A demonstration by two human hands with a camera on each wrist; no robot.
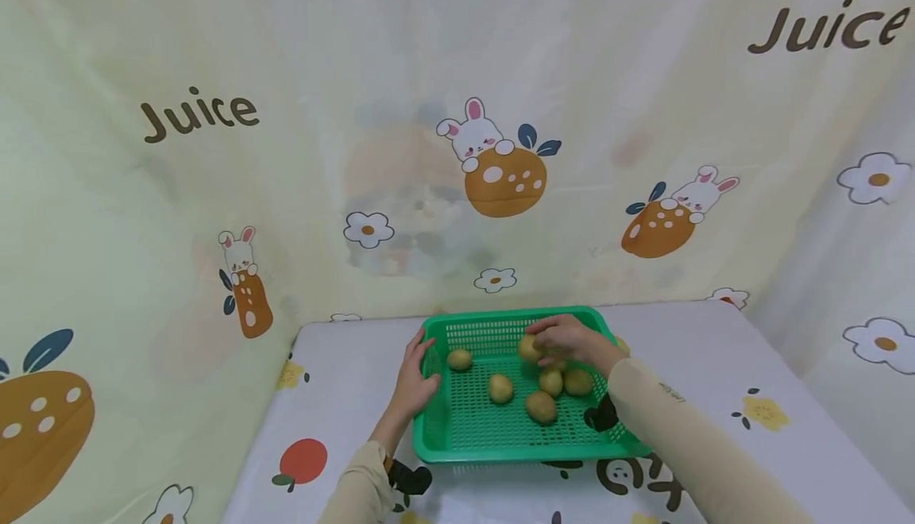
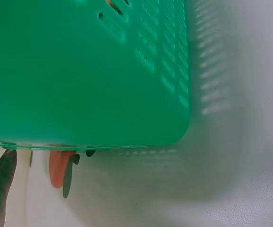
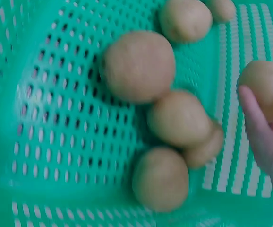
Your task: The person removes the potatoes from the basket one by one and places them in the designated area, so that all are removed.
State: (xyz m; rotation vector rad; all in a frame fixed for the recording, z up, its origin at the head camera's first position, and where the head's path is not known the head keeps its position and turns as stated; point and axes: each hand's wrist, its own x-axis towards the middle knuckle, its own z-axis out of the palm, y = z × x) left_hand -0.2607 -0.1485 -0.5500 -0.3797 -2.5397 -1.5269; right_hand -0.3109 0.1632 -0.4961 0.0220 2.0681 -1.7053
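Observation:
A green plastic basket [image 1: 457, 457] holds several potatoes, among them a lone one [image 1: 460, 360] near the left wall and one [image 1: 500, 389] close to the middle. My right hand [image 1: 568, 337] holds a potato [image 3: 261, 85] in its fingers, above the right part of the basket. Below it more potatoes cluster, with a larger one [image 1: 541, 407] toward the front. At the basket's left rim lies my left hand [image 1: 415, 377], its fingers extended and thumb apart. In the left wrist view a digit [image 2: 4, 170] touches the rim's edge.
The basket stands on a table with a pale printed cloth [image 1: 343, 397]. Behind and beside it hang light curtains [image 1: 400, 71] with rabbits, fruit, flowers and the word Juice. A dark wrist mount [image 1: 409, 478] sits at my left wrist, close to the basket's front left corner.

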